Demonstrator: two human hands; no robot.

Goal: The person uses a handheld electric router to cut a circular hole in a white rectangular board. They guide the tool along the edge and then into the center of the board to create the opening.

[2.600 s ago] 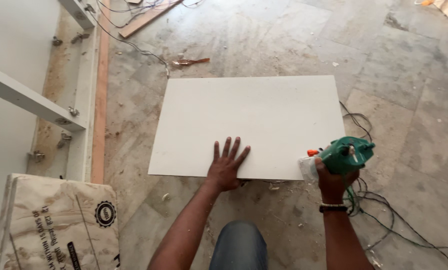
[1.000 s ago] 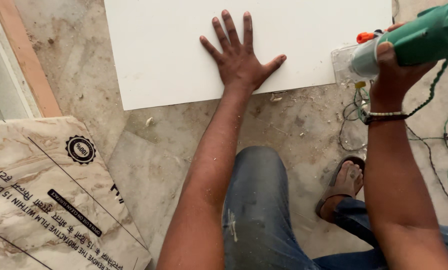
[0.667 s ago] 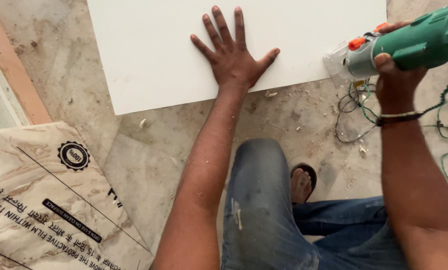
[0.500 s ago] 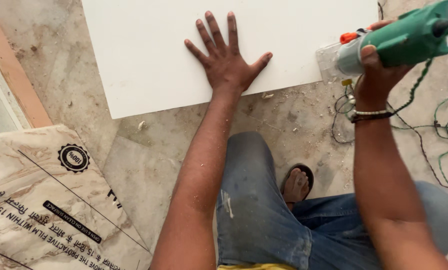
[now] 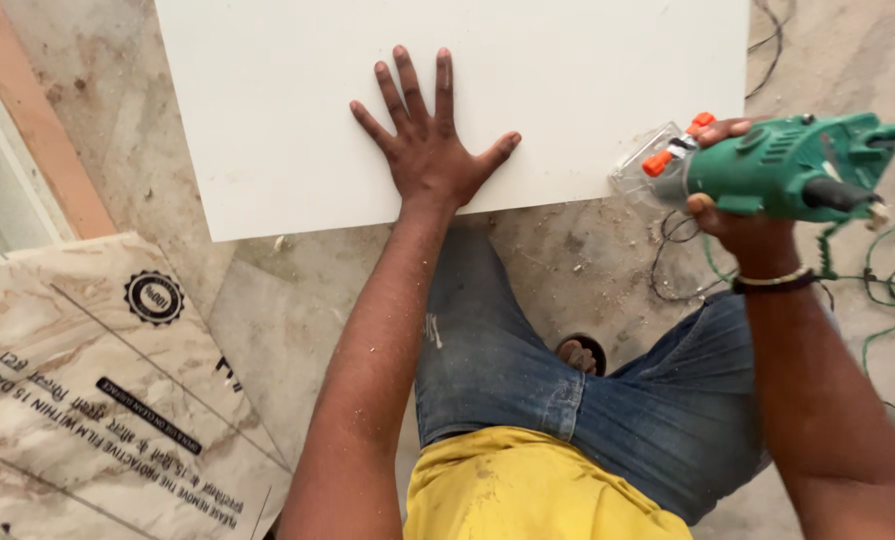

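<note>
The left hand (image 5: 425, 140) lies flat on a big white board (image 5: 267, 110), with all its fingers spread wide open and nothing held in it. The board lies on the dusty stone floor (image 5: 297, 310), and its near edge runs just below the wrist of that hand. The right hand (image 5: 742, 215) is closed tight around a green power tool (image 5: 797, 170), well off to the right of the flat hand. The tool has orange knobs and a clear plastic guard at its front end, and that end sits just at the near right corner of the board. I cannot tell if the guard touches the board. A dark band (image 5: 775, 281) goes around the right wrist. Green and black cords (image 5: 882, 310) lie in loops on the floor beside and under the right hand. Below both arms you can see bent knees in blue jeans (image 5: 527, 370) and a yellow shirt (image 5: 517, 490). Left of the left arm lies a large printed sheet (image 5: 77, 390) with a marble look.
</note>
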